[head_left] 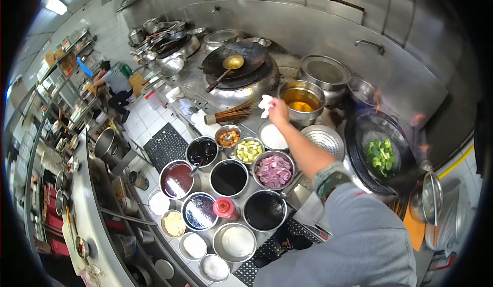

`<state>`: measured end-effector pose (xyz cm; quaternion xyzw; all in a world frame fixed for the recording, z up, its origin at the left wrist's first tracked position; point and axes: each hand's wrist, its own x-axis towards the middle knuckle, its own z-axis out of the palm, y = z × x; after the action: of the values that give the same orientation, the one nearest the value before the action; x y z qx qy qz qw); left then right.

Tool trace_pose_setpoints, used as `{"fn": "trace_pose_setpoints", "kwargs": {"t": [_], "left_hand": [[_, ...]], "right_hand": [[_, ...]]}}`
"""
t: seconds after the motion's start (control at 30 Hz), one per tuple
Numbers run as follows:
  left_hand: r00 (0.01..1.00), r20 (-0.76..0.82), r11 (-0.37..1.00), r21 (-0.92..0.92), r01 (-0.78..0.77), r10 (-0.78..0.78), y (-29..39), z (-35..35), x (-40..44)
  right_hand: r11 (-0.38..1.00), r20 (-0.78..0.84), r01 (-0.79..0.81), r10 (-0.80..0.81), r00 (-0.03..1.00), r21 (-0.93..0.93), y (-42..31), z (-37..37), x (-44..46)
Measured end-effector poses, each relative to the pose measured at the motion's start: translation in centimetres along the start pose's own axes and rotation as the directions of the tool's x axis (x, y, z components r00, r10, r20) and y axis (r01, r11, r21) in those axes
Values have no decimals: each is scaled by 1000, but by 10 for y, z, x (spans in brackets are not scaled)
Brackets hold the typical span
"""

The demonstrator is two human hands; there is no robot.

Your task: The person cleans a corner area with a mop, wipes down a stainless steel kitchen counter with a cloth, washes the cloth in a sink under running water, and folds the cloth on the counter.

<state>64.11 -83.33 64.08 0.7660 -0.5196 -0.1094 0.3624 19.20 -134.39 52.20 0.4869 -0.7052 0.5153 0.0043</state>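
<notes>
My right hand (278,111) is closed on a crumpled white cloth (265,105). It is above the counter, close to the left side of a metal pot of amber oil (300,101). Below the hand, a bowl of white contents (273,136) is partly hidden by my forearm. Sliced purple onions (273,171) and pale green cubes (249,150) fill bowls nearby. A perforated strainer (322,142) lies behind my forearm. My left hand does not show.
Chopped greens (380,155) lie in a steaming wok (394,133) on the right, with flames beside it. A ladle (233,62) rests in another wok (246,56). Dark sauce pots (229,178) and a red bottle (226,208) stand below. A person (117,84) is at the far left.
</notes>
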Motion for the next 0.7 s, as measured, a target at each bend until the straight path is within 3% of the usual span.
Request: {"fn": "trace_pose_setpoints", "kwargs": {"t": [0.03,0.07,0.1,0.17,0.23,0.3,0.37,0.43,0.47,0.57,0.63,0.67,0.7], "left_hand": [[1000,4,1000,13,23,-23,1,-1,-1],[997,-34,998,-15,63,-64,-1,0,-4],[993,-64,994,-44,101,-104,-3,3,-6],[982,-94,985,-60,160,-166,-10,8,-12],[971,-111,977,-45,207,-211,-20,18,-19],[973,-79,975,-68,214,-219,-32,31,-27],[984,-32,983,-56,172,-174,-30,45,-19],[996,11,996,2,85,-85,-31,57,-10],[994,13,994,-13,108,-108,-27,60,-5],[997,-9,997,-3,74,-74,-20,69,10],[995,16,995,7,99,-99,1,65,25],[955,59,956,23,291,-292,9,64,25],[964,51,964,52,259,-262,14,65,26]], "right_hand": [[946,59,291,-285,957,-144,-15,-2,11],[788,234,503,-446,864,-355,-20,-8,27],[535,433,685,-532,728,-494,-17,-18,40],[231,695,870,-528,488,-436,-1,-47,46],[47,802,944,-514,304,-328,8,-93,29],[24,889,965,-383,250,-261,32,-134,18],[10,938,952,-170,302,-305,46,-163,16],[127,916,957,-280,288,-263,34,-164,21],[69,865,961,-421,272,-268,1,-159,22],[50,871,986,-463,164,-158,-29,-103,40],[-99,932,975,-326,156,-198,-20,-55,57],[-76,943,962,-230,238,-262,-17,-30,70],[-60,941,945,-129,312,-321,-15,-4,85]]}}
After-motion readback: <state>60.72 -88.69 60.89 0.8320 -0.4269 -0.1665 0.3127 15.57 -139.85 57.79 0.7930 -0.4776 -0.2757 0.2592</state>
